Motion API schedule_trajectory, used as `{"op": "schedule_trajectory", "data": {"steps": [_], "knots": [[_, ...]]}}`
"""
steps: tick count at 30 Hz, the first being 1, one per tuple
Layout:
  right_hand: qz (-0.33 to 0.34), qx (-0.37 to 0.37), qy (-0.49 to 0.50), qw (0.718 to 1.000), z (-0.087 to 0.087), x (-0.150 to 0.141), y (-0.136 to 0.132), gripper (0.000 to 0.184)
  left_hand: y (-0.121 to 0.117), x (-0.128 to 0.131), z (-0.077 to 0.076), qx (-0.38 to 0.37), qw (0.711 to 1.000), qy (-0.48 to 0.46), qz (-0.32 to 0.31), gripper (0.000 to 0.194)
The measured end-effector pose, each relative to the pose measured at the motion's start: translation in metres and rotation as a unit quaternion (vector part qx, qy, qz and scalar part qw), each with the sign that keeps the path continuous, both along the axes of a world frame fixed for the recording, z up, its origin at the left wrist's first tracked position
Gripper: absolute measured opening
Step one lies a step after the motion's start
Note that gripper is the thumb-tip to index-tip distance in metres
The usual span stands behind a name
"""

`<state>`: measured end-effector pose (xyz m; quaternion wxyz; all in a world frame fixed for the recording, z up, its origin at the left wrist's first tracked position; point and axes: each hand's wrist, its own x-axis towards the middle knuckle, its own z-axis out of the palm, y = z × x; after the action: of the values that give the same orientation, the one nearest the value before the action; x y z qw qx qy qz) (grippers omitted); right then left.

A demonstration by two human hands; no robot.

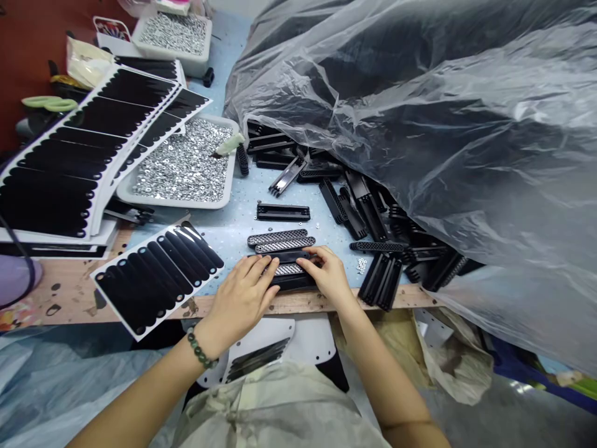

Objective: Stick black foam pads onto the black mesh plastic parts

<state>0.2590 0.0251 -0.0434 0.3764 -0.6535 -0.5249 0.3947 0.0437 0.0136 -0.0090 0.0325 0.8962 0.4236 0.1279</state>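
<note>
Both hands work at the near edge of the worktop (298,303), a pale blue surface with a wooden lip. The left hand's grip (240,305) and the right hand's grip (326,274) are lightly closed, their fingers laid over opposite ends of a black plastic bar (291,281). A silver mesh strip (286,269) shows between them, and the even hold keeps the bar level and square. Two mesh-faced bars (277,238) lie just beyond. To the left are a sheet of black stickers (156,277) and a tray of silver washers (181,165). To the right, loose black bars (368,211) spill from under clear plastic sheeting (396,112).
</note>
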Motion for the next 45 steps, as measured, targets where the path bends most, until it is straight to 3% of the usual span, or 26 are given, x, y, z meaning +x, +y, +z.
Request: {"op": "schedule_trajectory", "data": {"steps": [6,11,18,21,24,27,30,33,36,41,43,45], "knots": [[0.003,-0.044,0.086,0.995,-0.003,0.001,0.015,0.023,0.005,0.009,0.007,-0.004,1.000,0.016,0.010,0.043],[-0.024,-0.016,0.048,0.998,-0.002,-0.004,0.014,0.022,0.007,0.018,0.010,0.001,0.999,0.041,0.019,0.042],[-0.016,0.009,0.013,1.000,-0.004,0.000,0.013,0.036,-0.001,0.025,0.010,-0.011,0.998,0.049,0.028,0.054],[-0.026,0.024,0.002,0.999,0.001,0.013,0.006,0.039,-0.016,0.008,0.021,-0.011,0.999,-0.031,0.024,0.053],[-0.073,0.061,-0.022,0.995,0.010,0.022,-0.022,0.032,-0.048,-0.030,0.029,-0.037,0.988,-0.139,0.059,0.043],[-0.068,0.146,-0.060,0.985,0.016,0.017,-0.067,0.017,-0.089,-0.065,0.025,-0.162,0.957,-0.182,0.158,0.029],[0.051,0.205,-0.056,0.976,0.015,-0.008,-0.107,0.013,-0.121,-0.075,0.009,-0.345,0.905,-0.158,0.194,0.027],[0.202,0.210,-0.027,0.956,0.001,-0.039,-0.133,0.020,-0.129,-0.068,-0.009,-0.425,0.872,-0.159,0.187,0.034],[0.276,0.202,-0.038,0.939,-0.017,-0.062,-0.147,0.021,-0.123,-0.062,-0.021,-0.468,0.843,-0.164,0.208,0.024],[0.294,0.233,-0.084,0.923,-0.033,-0.078,-0.159,0.021,-0.124,-0.066,-0.034,-0.538,0.737,-0.318,0.257,0.033],[0.271,0.225,-0.092,0.932,-0.035,-0.082,-0.160,0.023,-0.131,-0.066,-0.037,-0.558,0.714,-0.351,0.236,0.033],[0.249,0.206,-0.088,0.942,-0.035,-0.084,-0.160,0.024,-0.140,-0.063,-0.039,-0.569,0.710,-0.362,0.203,0.035]]}}
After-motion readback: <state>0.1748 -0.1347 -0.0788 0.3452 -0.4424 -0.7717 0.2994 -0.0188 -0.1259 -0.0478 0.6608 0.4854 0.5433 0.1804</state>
